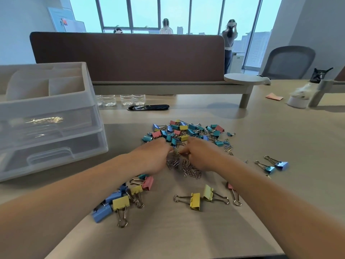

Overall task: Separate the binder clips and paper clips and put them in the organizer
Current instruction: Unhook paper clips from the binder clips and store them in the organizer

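Observation:
A heap of small coloured binder clips lies mid-table. Just in front of it sits a pile of silver paper clips. My left hand and my right hand are side by side over that pile, fingers curled down, fingertips meeting at some paper clips between them. Larger binder clips lie nearer me: a blue, yellow and pink group at the left, two yellow ones in the middle, two blue ones at the right. The translucent drawer organizer stands at the left.
A brown desk divider runs across the back, with clear water bottles and a black cable slot below it. A white dish and a pink note lie far right. People stand by the windows.

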